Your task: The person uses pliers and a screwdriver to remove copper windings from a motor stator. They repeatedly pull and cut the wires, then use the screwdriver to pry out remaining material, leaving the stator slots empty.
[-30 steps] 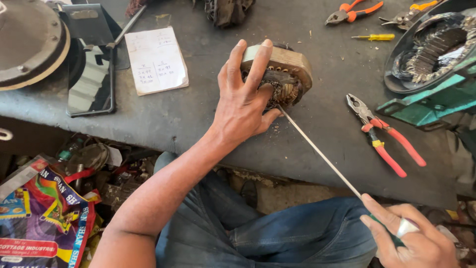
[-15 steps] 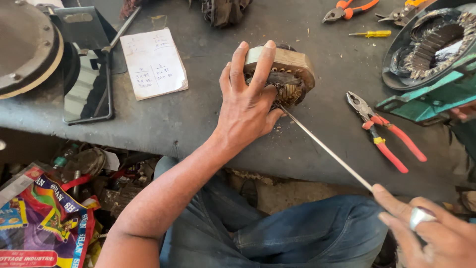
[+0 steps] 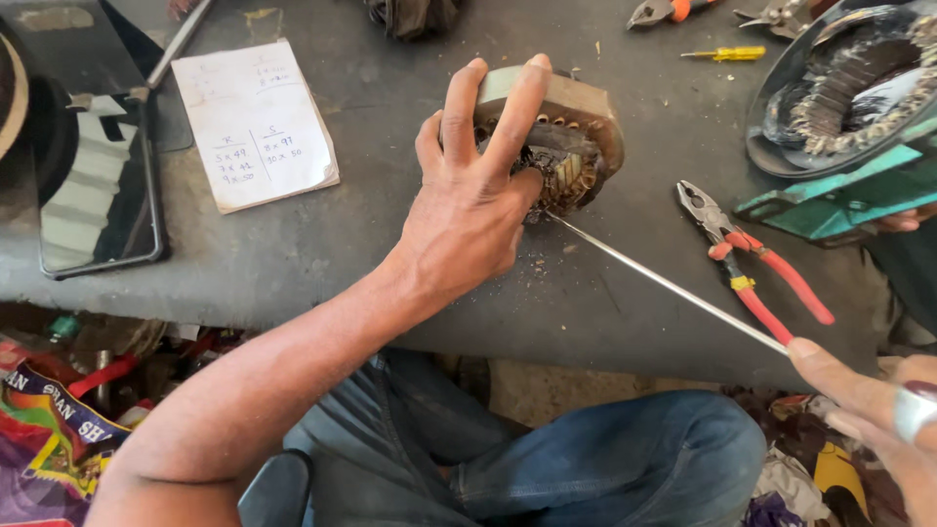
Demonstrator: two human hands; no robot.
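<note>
While the left hand (image 3: pixel 468 210) is clamping the motor stator (image 3: pixel 561 137) with spread fingers, the right hand (image 3: pixel 869 410) is pinching the thin metal rod (image 3: pixel 664 285), best kept aligned with the slot.

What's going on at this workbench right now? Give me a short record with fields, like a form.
Setting: grey workbench, seen from above
Left hand: gripping a round motor stator with copper windings, holding it on edge
Right hand: holding the near end of a long thin metal rod
Rod tip: reaches the stator's windings
Right of rod: red-handled pliers lying on the bench
Far left: dark phone, beside a handwritten paper note
Far right: second wound stator on a green stand
Back edge: yellow screwdriver
</note>
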